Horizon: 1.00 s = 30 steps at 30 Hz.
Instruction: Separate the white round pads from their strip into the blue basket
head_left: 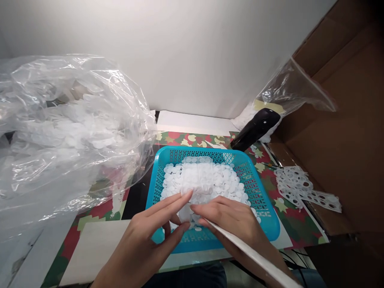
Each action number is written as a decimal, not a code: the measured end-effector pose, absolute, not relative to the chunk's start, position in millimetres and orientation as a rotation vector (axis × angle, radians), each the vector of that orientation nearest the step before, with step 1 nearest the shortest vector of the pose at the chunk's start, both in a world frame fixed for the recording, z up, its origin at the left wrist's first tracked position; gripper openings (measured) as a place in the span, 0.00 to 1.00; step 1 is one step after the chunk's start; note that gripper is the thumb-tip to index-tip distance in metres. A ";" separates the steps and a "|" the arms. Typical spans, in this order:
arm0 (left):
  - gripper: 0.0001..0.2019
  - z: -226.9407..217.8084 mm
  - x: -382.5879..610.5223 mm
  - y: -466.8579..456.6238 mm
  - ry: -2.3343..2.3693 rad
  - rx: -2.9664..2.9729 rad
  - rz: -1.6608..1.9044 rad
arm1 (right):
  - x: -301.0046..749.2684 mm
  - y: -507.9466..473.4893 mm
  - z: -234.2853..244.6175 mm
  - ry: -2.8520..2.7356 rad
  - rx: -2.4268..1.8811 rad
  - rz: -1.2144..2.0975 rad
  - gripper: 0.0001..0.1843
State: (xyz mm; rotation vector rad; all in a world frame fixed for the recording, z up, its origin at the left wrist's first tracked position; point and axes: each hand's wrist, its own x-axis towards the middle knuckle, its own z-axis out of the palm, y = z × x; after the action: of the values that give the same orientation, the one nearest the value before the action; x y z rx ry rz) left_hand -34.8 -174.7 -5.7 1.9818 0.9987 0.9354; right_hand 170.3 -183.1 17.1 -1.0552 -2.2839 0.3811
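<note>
A blue perforated basket (264,208) sits in front of me, heaped with small white round discs (222,180). Both hands are over its near side. My left hand (150,236) pinches a clear sheet carrying white discs (199,180) between thumb and fingers. My right hand (237,224) has its fingers closed on the same sheet from the right, and a long thin white strip (255,256) runs under this hand toward the lower right.
A large clear plastic bag (66,128) holding white material fills the left. A black handheld device (255,128) and a smaller clear bag (288,92) lie behind the basket. A punched-out white sheet (300,186) lies right, beside a brown cardboard box (345,132).
</note>
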 end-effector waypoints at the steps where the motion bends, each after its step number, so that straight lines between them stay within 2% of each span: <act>1: 0.27 -5.2 -34.6 -174.5 0.999 1.983 0.930 | 170.2 -183.6 17.7 -2.277 -1.072 0.396 0.12; 13: 0.26 -5.4 -34.4 -175.0 1.028 2.021 0.943 | 167.4 -183.5 22.1 -2.255 -1.147 0.472 0.12; 26: 0.27 -8.5 -26.7 -178.2 1.245 2.356 1.208 | 170.6 -186.3 10.9 -2.149 -0.923 0.413 0.13; 30: 0.25 -7.9 -25.3 -175.5 1.305 2.444 1.220 | 169.5 -185.5 9.1 -2.142 -0.924 0.412 0.13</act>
State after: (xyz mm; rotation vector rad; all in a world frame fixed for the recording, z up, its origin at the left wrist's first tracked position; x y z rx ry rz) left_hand -25.3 -175.5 -7.9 2.4439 1.3050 1.2196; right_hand 169.5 -185.5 9.1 -0.9241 -2.1417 0.4116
